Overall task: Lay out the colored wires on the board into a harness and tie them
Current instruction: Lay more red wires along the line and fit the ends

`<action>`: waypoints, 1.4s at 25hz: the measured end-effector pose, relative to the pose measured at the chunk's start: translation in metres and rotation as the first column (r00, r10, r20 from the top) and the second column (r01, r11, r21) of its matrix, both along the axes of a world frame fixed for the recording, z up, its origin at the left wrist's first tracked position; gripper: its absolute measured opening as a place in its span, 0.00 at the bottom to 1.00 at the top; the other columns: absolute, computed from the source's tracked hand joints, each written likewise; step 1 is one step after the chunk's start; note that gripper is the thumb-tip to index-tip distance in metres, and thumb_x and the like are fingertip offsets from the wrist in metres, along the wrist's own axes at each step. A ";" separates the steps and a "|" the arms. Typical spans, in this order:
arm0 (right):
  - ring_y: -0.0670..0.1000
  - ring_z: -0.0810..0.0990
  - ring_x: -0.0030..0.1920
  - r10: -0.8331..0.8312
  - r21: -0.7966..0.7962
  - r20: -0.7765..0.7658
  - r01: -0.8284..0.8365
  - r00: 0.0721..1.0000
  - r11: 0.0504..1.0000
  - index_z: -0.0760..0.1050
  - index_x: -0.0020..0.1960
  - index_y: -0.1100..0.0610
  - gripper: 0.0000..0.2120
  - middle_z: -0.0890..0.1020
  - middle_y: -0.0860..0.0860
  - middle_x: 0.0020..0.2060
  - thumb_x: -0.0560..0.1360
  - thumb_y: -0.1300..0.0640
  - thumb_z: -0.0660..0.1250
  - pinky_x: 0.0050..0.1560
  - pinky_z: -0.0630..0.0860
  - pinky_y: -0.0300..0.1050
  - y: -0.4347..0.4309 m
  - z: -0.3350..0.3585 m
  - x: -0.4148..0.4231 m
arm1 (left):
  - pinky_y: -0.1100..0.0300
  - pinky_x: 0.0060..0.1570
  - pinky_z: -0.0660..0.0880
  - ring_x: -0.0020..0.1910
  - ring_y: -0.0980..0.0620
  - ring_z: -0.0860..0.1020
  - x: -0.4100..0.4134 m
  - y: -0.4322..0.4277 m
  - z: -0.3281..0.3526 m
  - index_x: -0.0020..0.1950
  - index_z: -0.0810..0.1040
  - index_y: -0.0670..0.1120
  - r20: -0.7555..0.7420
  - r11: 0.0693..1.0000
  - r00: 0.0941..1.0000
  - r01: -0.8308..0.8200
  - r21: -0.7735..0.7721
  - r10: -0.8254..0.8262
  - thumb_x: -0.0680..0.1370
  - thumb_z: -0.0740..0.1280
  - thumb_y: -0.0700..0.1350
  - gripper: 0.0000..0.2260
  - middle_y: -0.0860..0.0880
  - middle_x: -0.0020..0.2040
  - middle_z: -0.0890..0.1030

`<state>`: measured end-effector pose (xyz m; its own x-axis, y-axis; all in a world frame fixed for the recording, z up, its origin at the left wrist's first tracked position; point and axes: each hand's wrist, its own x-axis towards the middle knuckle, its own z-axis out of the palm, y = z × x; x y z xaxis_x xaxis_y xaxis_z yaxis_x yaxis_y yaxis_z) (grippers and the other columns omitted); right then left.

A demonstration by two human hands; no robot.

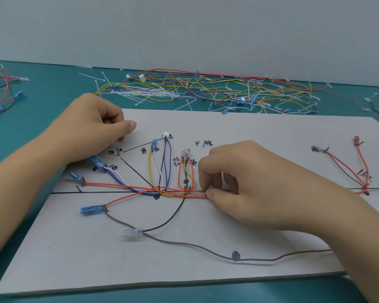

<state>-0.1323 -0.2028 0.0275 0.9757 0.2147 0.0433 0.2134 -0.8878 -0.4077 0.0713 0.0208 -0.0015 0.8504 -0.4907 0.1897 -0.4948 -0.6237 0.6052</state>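
Our right hand (pixel 245 184) pinches the wire bundle (pixel 175 193) with curled fingertips, right where the red and yellow strands run along the black line drawn across the board (pixel 249 127). Our left hand (pixel 92 127) rests at the board's far left corner, fingers curled under and thumb out; we cannot tell whether it holds anything. The bundle lies flat mid-board, fanning left to blue plugs (pixel 91 209) and up into loops hooked over pins.

The worry, as we judge it, is tension. If we pull the bundle rightward to straighten it, the red loop (pixel 179 171) and the yellow, white and blue loops beside it may slip off their pins, or the plugs may swing off their marks. The strands also cross at the junction, so a tie pulled tight there would lock the tangle in. The grey wire (pixel 195 246) wanders loose near us, apart from the bundle, and could be left out. The cable ties (pixel 131 92) lie beyond the board, so fetching one means letting go.
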 end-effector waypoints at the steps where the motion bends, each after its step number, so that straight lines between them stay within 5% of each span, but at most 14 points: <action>1: 0.44 0.75 0.39 0.000 -0.001 -0.001 0.000 1.000 1.000 0.77 0.42 0.50 0.04 0.77 0.45 0.36 0.73 0.59 0.68 0.37 0.71 0.40 0.000 0.000 0.000 | 0.60 0.32 0.64 0.21 0.55 0.63 0.000 0.000 0.001 0.32 0.80 0.47 -0.006 1.000 1.000 0.007 0.018 -0.007 0.78 0.72 0.51 0.17 0.53 0.20 0.67; 12: 0.45 0.76 0.40 0.002 0.023 -0.017 -0.002 1.000 1.000 0.76 0.43 0.48 0.04 0.77 0.45 0.35 0.74 0.56 0.67 0.36 0.73 0.43 -0.004 -0.002 0.000 | 0.61 0.32 0.64 0.22 0.57 0.65 -0.001 -0.001 0.000 0.33 0.79 0.48 -0.039 0.996 0.998 0.059 0.063 -0.057 0.78 0.73 0.51 0.14 0.54 0.22 0.70; 15: 0.47 0.77 0.39 -0.002 0.040 -0.029 0.003 1.000 0.999 0.76 0.43 0.48 0.04 0.78 0.46 0.35 0.74 0.56 0.67 0.36 0.74 0.44 -0.005 -0.003 0.002 | 0.63 0.31 0.69 0.26 0.57 0.70 0.014 0.005 -0.007 0.38 0.81 0.47 0.146 0.955 0.957 -0.219 -0.202 0.250 0.75 0.72 0.51 0.10 0.50 0.27 0.74; 16: 0.47 0.77 0.39 -0.002 0.041 -0.028 0.003 1.000 0.999 0.76 0.43 0.47 0.04 0.78 0.46 0.36 0.74 0.56 0.67 0.36 0.74 0.43 -0.005 -0.004 0.002 | 0.61 0.37 0.73 0.31 0.56 0.74 0.022 0.011 -0.008 0.42 0.82 0.47 0.160 0.899 0.908 -0.334 -0.284 0.388 0.73 0.69 0.51 0.08 0.51 0.32 0.79; 18: 0.45 0.77 0.40 0.000 0.031 -0.024 0.001 1.000 1.000 0.76 0.44 0.47 0.03 0.77 0.45 0.36 0.74 0.55 0.67 0.36 0.74 0.42 -0.006 -0.005 0.002 | 0.51 0.56 0.77 0.53 0.48 0.81 0.038 0.025 -0.013 0.59 0.83 0.53 0.088 0.862 0.869 -0.463 -0.205 0.487 0.73 0.68 0.51 0.15 0.51 0.53 0.85; 20: 0.45 0.76 0.41 0.005 0.019 -0.025 -0.004 1.000 1.000 0.76 0.44 0.46 0.03 0.77 0.44 0.36 0.74 0.54 0.67 0.36 0.73 0.41 -0.005 -0.005 0.001 | 0.43 0.73 0.66 0.74 0.44 0.70 0.050 0.034 -0.018 0.74 0.74 0.59 -0.041 0.902 0.901 -0.431 0.036 0.432 0.75 0.68 0.55 0.26 0.51 0.75 0.74; 22: 0.45 0.76 0.42 0.012 0.020 -0.027 -0.011 1.000 1.000 0.76 0.45 0.46 0.03 0.77 0.45 0.36 0.74 0.54 0.66 0.37 0.73 0.41 -0.005 -0.005 0.002 | 0.41 0.76 0.57 0.79 0.41 0.62 0.053 0.031 -0.021 0.74 0.73 0.62 -0.083 0.918 0.922 -0.361 0.165 0.378 0.74 0.62 0.56 0.26 0.54 0.80 0.65; 29: 0.48 0.75 0.39 0.010 0.041 -0.050 -0.008 0.999 0.999 0.75 0.43 0.50 0.04 0.77 0.46 0.35 0.74 0.57 0.66 0.34 0.71 0.39 -0.002 -0.002 0.000 | 0.40 0.75 0.53 0.80 0.41 0.59 0.069 0.023 -0.019 0.65 0.80 0.61 -0.038 0.903 0.930 -0.343 0.260 0.365 0.77 0.63 0.44 0.19 0.57 0.83 0.60; 32: 0.48 0.75 0.36 0.018 0.061 -0.073 -0.013 0.997 0.998 0.75 0.42 0.51 0.04 0.76 0.47 0.33 0.75 0.58 0.66 0.33 0.70 0.38 -0.003 -0.002 0.001 | 0.43 0.74 0.54 0.77 0.45 0.63 0.079 0.024 -0.019 0.62 0.81 0.62 -0.074 0.932 0.941 -0.311 0.185 0.329 0.72 0.64 0.45 0.21 0.59 0.77 0.70; 35: 0.47 0.75 0.36 0.007 0.085 -0.082 0.000 0.997 0.996 0.76 0.42 0.50 0.04 0.76 0.46 0.32 0.75 0.58 0.67 0.33 0.70 0.37 -0.006 -0.002 0.003 | 0.46 0.69 0.69 0.64 0.41 0.75 0.090 0.030 -0.026 0.59 0.85 0.55 -0.020 0.928 0.930 -0.366 0.074 0.368 0.75 0.67 0.40 0.17 0.50 0.65 0.81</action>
